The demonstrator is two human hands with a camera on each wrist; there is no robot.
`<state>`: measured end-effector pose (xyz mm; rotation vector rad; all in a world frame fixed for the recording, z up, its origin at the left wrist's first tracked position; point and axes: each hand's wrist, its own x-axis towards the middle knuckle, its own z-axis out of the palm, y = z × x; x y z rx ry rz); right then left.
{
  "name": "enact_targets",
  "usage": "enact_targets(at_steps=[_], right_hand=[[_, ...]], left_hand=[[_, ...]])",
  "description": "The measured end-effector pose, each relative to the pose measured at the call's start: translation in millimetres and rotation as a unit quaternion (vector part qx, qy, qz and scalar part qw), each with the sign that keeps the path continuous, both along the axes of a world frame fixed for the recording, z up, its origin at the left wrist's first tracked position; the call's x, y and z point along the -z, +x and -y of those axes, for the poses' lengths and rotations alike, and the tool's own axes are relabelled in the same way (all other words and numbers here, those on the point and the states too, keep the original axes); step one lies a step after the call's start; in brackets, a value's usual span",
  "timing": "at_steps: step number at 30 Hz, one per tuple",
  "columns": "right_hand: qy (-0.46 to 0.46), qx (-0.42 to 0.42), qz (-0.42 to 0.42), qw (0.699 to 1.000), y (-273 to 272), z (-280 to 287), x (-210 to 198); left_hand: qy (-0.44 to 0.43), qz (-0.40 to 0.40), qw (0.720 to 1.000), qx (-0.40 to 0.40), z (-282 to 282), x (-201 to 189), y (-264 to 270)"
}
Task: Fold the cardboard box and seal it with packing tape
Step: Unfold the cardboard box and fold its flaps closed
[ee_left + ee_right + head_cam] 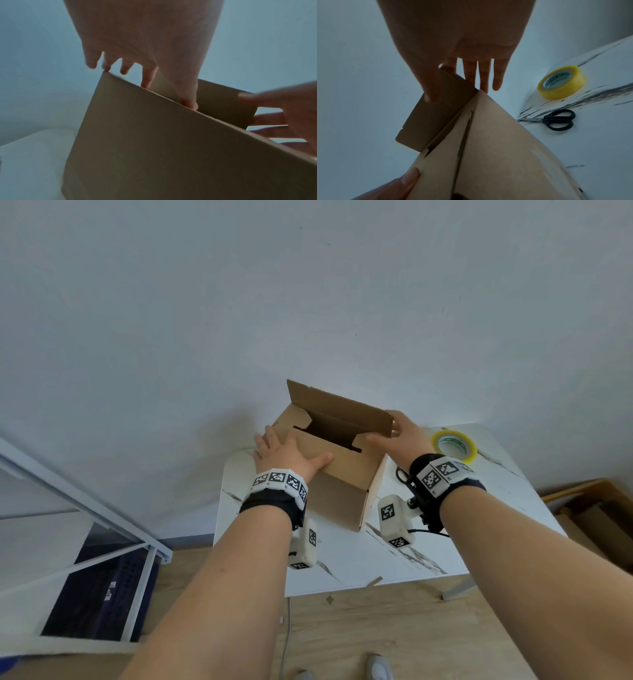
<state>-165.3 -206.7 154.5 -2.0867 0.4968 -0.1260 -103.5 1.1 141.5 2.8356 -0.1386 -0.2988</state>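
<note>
Left hand (286,451) flat, pressing near flap (322,450); right hand (399,436) pinching upright far flap (342,409) at centre frame. Could spring open or crease crookedly if released early, with tape (455,446) sitting unused at right.

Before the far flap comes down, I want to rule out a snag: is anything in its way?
Nothing visible blocks it. The far flap stands up, held by the right hand; the left hand presses the near flap. The tape lies aside.
</note>
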Motion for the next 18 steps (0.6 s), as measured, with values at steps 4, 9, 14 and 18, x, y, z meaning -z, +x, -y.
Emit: enact_targets(at_steps=[4,9,14,18], right_hand=[[0.011,0.035,-0.017,0.999,3.9,-6.5,-6.2],[-0.042,0.015,-0.045,0.998,8.1,-5.6,-2.3],[-0.021,-0.009,-0.090,0.996,4.2,-11.2,3.0],[-0.037,-0.039,-0.112,0.992,1.5,-19.2,4.3]], left_hand=[[0.001,-0.040,0.999,-0.023,-3.7,-4.6,-0.3],[-0.077,-0.056,0.995,-0.035,-2.2,-1.3,-4.5],[-0.107,-0.058,0.989,-0.083,2.2,0.1,-5.2],[-0.165,-0.090,0.977,-0.098,7.8,1.9,-4.0]])
